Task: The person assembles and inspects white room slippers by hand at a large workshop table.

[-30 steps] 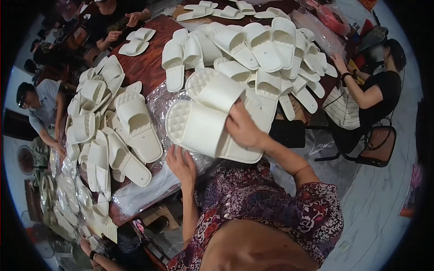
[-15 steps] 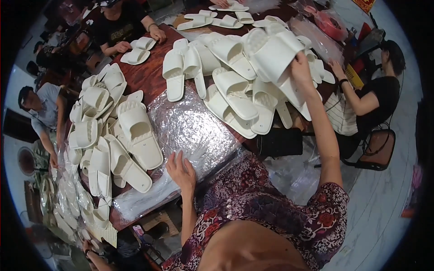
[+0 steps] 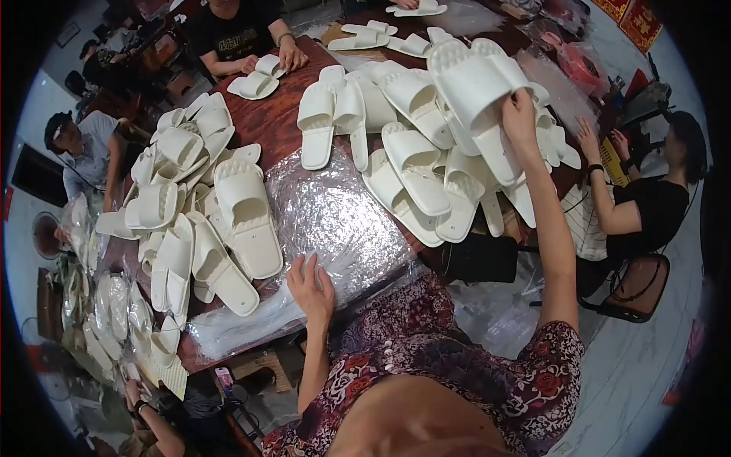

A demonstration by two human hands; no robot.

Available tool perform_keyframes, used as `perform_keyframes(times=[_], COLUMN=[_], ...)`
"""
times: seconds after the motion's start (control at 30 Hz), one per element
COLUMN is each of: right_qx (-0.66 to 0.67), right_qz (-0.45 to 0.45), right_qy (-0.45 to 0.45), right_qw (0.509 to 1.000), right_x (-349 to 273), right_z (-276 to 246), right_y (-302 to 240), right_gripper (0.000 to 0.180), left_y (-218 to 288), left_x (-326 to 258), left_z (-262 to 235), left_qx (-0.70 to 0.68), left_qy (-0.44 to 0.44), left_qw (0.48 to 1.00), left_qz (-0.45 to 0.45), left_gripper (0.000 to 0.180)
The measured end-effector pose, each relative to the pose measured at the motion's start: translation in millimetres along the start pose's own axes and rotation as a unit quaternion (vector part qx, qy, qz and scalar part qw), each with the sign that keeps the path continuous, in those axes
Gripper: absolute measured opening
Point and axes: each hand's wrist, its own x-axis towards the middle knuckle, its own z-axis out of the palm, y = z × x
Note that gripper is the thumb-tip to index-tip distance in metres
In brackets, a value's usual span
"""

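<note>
My right hand (image 3: pixel 521 122) reaches over the right heap of slippers (image 3: pixel 411 164). Its fingers are tucked in the foot opening of a white slipper (image 3: pixel 476 85) with a padded insole, closed on the strap's edge. Right behind this one is another white slipper; whether my hand grips both I cannot tell. Near the table's front edge, my left hand (image 3: pixel 311 289) lies with fingers apart on a stack of clear plastic bags (image 3: pixel 331 217), holding nothing. Just to its left is a second heap of white slippers (image 3: pixel 247 217), one large slipper almost beside my fingertips.
Across the red-brown table (image 3: pixel 259 126), a person (image 3: pixel 232 38) handles a pair of slippers (image 3: pixel 257 80). Another person (image 3: pixel 640 183) sits at the right by a chair (image 3: pixel 636 288). Bagged slippers (image 3: pixel 114 301) are piled at the left. A pink plastic bag (image 3: pixel 575 65) lies at the far right.
The view has shifted, so the table sits lower and farther right. The slipper in my right hand has tilted, showing more of its heel end. My left hand stays on the plastic bags.
</note>
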Motion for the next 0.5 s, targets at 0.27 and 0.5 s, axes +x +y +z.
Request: perform_keyframes(times=[0.27,0.5], right_qx=[-0.19,-0.35], right_qz=[-0.051,-0.169], right_qy=[-0.199,-0.22], right_qw=[0.96,0.895], right_x=[133.4,270.9], right_z=[103.5,106.0], right_y=[-14.4,95.2], right_gripper=[0.042,0.045], left_y=[1.0,12.5], left_x=[0.0,14.0], left_z=[-2.2,10.4], left_qx=[-0.001,-0.065], left_qy=[0.005,0.001], left_qw=[1.0,0.998], left_qz=[-0.018,0.003], left_gripper=[0.032,0.035])
